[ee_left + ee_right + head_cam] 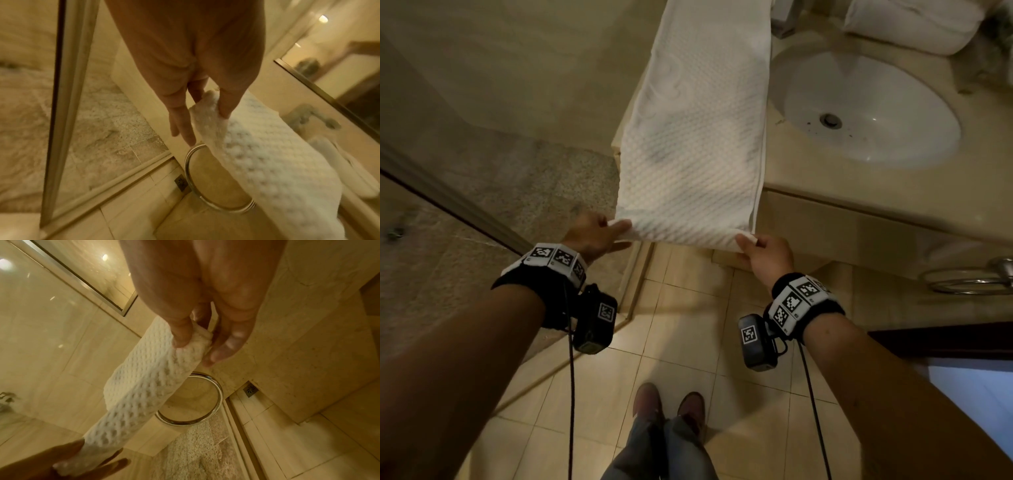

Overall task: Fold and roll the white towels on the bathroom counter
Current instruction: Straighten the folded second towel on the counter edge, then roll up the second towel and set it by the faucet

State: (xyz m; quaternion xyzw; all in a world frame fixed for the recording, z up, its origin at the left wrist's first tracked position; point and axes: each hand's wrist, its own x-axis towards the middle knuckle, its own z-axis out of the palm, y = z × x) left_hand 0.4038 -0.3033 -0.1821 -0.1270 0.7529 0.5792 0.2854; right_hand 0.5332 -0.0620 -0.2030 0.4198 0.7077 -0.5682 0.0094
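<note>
Pinching the near corners of a long waffle-textured white towel point(695, 137), our left hand point(594, 236) and right hand point(767, 257) stretch it off the smooth beige counter point(859, 192) beside the oval sink point(914, 113).

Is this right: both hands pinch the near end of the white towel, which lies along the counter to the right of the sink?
Not quite. The left hand and right hand do pinch the near end of the white towel, and it lies along the counter, but to the left of the sink, not the right. The head view shows it.
</note>
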